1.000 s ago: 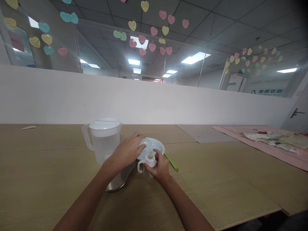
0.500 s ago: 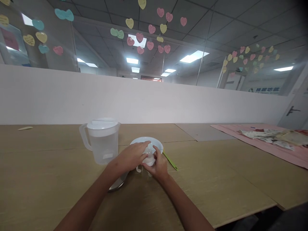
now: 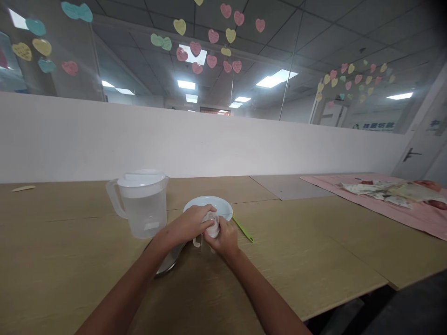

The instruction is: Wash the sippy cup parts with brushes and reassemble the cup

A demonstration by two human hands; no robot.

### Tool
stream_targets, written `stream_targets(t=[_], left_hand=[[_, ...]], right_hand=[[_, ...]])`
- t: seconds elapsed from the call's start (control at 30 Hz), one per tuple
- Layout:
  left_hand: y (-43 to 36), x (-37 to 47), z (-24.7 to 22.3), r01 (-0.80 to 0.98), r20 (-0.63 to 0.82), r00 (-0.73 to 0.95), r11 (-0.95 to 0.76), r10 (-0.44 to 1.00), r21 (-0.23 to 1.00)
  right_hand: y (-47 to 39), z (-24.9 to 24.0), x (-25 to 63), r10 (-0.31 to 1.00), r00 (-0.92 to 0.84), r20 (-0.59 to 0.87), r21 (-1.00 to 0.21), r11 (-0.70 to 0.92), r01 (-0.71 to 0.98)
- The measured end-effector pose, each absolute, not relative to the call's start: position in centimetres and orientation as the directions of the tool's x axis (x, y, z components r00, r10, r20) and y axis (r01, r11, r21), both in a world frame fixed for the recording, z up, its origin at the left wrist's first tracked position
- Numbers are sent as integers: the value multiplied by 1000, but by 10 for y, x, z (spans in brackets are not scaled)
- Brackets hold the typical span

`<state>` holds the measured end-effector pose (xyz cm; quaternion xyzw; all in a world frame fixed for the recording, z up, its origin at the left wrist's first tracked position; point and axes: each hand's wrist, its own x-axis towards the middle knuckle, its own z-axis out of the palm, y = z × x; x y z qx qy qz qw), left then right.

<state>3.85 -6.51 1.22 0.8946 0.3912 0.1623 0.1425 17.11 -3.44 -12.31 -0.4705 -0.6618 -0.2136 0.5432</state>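
Observation:
Both hands meet over a small baby bottle (image 3: pixel 212 229) with a clear domed top, a white ring and pale side handles, near the middle of the table. My left hand (image 3: pixel 196 221) curls its fingers over the bottle's top from the left. From the right, my right hand (image 3: pixel 226 239) wraps round the white ring. Fingers hide much of the bottle's body. Just behind it lies a white plate (image 3: pixel 223 208), with a green-handled brush or spoon (image 3: pixel 243 229) at its right edge; its head is hidden. Under my left forearm shows a metal-rimmed tray (image 3: pixel 169 263), partly covered.
A clear lidded pitcher (image 3: pixel 146 204) holding water stands left of my hands. A pink cloth (image 3: pixel 324 186) with papers or packets (image 3: pixel 380 190) covers the table's right end. Behind the wooden table (image 3: pixel 296 251) rises a white wall (image 3: pixel 209 149) with glass above.
The view has turned slightly to the right, so things sit further left. My right fingers have closed in lower around the bottle's ring, while the left hand stays over its top.

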Motion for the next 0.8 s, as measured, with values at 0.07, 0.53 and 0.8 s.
stream_targets(t=[0.07, 0.53, 0.8], left_hand=[[-64, 39, 13, 671, 170, 636, -649, 752, 360], [-50, 35, 15, 659, 139, 662, -661, 736, 359], [-53, 36, 17, 703, 147, 614, -622, 775, 345]], right_hand=[[-35, -122, 170, 372, 42, 927, -222, 455, 862], [-31, -126, 170, 419, 60, 906, -257, 432, 865], [-30, -128, 169, 445, 49, 894, -250, 407, 878]])
